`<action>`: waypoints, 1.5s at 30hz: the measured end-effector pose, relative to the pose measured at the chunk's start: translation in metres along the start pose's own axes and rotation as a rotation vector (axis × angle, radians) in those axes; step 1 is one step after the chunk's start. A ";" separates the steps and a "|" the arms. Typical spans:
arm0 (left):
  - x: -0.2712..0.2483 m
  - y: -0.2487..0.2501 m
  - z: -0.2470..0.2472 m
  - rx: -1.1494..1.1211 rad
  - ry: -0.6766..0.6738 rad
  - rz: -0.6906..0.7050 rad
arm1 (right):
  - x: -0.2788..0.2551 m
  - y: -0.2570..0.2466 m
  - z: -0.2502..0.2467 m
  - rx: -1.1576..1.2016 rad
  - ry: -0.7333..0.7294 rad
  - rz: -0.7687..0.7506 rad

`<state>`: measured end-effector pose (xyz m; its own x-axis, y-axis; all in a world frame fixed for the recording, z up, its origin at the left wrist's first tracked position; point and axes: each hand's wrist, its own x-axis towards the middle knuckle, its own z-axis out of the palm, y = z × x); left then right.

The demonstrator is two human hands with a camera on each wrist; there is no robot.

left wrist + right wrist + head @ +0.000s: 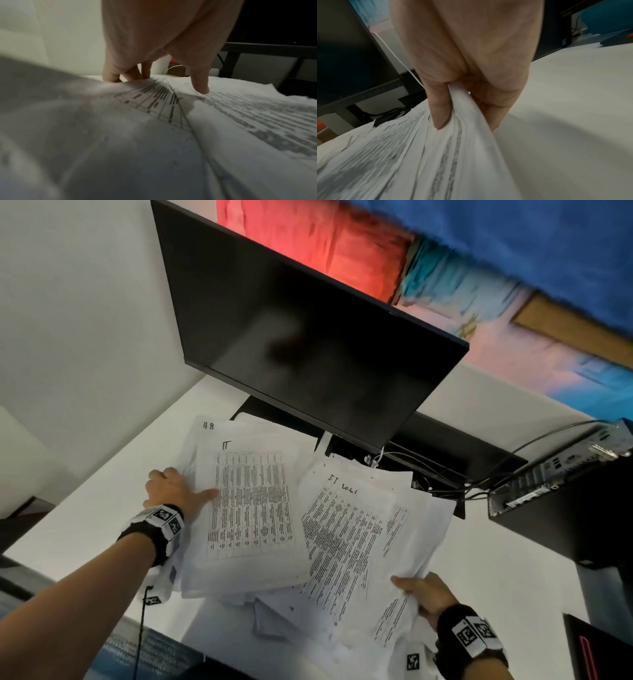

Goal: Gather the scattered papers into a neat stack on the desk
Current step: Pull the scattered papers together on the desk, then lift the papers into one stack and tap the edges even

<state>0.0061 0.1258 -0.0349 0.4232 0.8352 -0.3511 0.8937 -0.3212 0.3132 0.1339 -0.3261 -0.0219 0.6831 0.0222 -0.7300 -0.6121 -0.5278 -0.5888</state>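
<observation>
Printed white papers lie in a loose overlapping heap on the white desk (102, 501). The left pile (250, 508) has a table sheet on top; the right pile (356, 535) is a fanned bundle of text sheets. My left hand (174, 487) sits at the left pile's edge, thumb pressed on the top sheet (231, 112) and fingers (111, 75) curled over the edge (154, 88). My right hand (421, 590) pinches the right bundle (419, 155) at its near right corner, thumb on top, fingers underneath, lifting that edge.
A dark monitor (308, 344) stands just behind the papers, its stand and cables (445, 474) at the back. A black computer case (565, 501) stands at the right. More sheets hang over the desk's near edge (274, 621). A white wall is to the left.
</observation>
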 end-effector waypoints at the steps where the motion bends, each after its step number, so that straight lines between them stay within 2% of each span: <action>1: 0.000 0.001 0.001 -0.023 -0.029 0.039 | -0.001 0.000 0.009 0.000 -0.016 0.003; 4: -0.002 0.008 0.003 -0.092 -0.073 0.102 | -0.005 -0.002 0.043 0.013 -0.024 0.005; 6: -0.001 0.011 -0.001 -0.220 -0.093 0.004 | -0.004 0.001 0.058 0.065 0.029 -0.009; 9: 0.006 0.007 -0.008 -0.412 -0.193 -0.177 | -0.002 0.001 0.060 0.099 0.207 -0.068; 12: 0.007 0.004 -0.006 -0.548 -0.305 -0.151 | 0.003 -0.008 0.060 0.091 0.300 -0.083; 14: 0.001 0.007 0.000 -0.573 -0.310 -0.116 | 0.009 -0.018 0.064 0.169 0.299 -0.062; 18: -0.013 0.015 -0.003 -0.669 -0.273 -0.007 | 0.015 -0.038 0.067 0.357 0.196 0.013; 21: -0.019 0.012 -0.017 -0.778 -0.269 0.104 | 0.014 -0.043 0.065 0.245 0.041 0.035; 22: -0.021 0.009 -0.021 -0.866 -0.244 0.085 | 0.022 -0.040 0.065 0.214 0.002 0.070; 24: -0.023 0.001 -0.022 -0.960 -0.148 -0.051 | 0.042 -0.031 0.064 0.184 -0.091 0.092; 25: -0.024 -0.004 -0.020 -0.904 -0.122 -0.146 | 0.059 -0.025 0.062 0.187 -0.115 0.075; 27: -0.024 -0.015 -0.010 -0.740 -0.176 -0.280 | 0.046 -0.036 0.064 0.154 -0.120 0.044; 29: -0.024 -0.018 0.000 -0.682 -0.218 -0.287 | 0.031 -0.044 0.062 0.164 -0.144 -0.007; 30: -0.022 -0.017 0.004 -0.671 -0.226 -0.272 | 0.024 -0.046 0.059 0.134 -0.154 -0.038; 32: -0.020 -0.011 0.008 -0.624 -0.226 -0.245 | 0.009 -0.049 0.051 0.067 -0.074 -0.113; 33: -0.017 -0.009 0.008 -0.600 -0.213 -0.232 | -0.001 -0.053 0.045 -0.003 0.007 -0.169; 36: -0.011 -0.003 0.006 -0.505 -0.181 -0.150 | -0.030 -0.068 0.019 -0.410 0.338 -0.351; 38: -0.004 -0.006 0.007 -0.447 -0.183 -0.067 | -0.048 -0.077 -0.003 -0.638 0.443 -0.411; 42: 0.006 -0.020 0.011 -0.442 -0.216 0.072 | -0.090 -0.093 -0.046 -0.743 0.399 -0.373; 45: 0.003 -0.028 0.006 -0.563 -0.284 0.123 | -0.127 -0.106 -0.066 -0.656 0.355 -0.432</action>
<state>-0.0164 0.1349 -0.0502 0.6099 0.6317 -0.4786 0.6535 -0.0592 0.7546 0.1389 -0.3292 0.1564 0.9540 0.1253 -0.2722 0.0093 -0.9204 -0.3909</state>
